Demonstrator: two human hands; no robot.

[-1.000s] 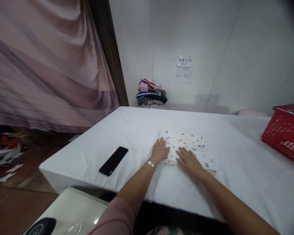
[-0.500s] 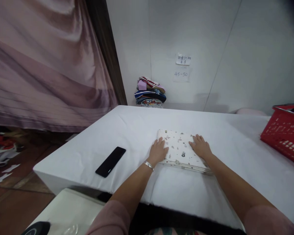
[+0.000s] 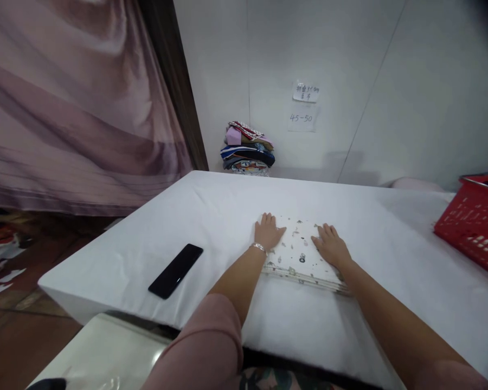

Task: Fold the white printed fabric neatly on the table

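Note:
A folded white cloth (image 3: 295, 252) with small grey and brown prints lies in layers on the white-covered table (image 3: 228, 208). My left hand (image 3: 269, 232) rests flat on its upper left part, fingers spread, a silver bracelet at the wrist. On the cloth's right side lies my right hand (image 3: 331, 246), palm down with the fingers apart. Neither hand grips anything. The layered folded edges of the cloth face me.
A black phone (image 3: 175, 271) lies on the table to the left. At the right edge stands a red basket (image 3: 472, 222). Folded fabrics (image 3: 248, 149) are stacked beyond the far edge, by the wall. A pink curtain (image 3: 77, 108) hangs at the left.
My left hand has moved away from me, from the cloth's left edge up toward its far left corner. My right hand has stayed nearly in place. The view has shifted slightly.

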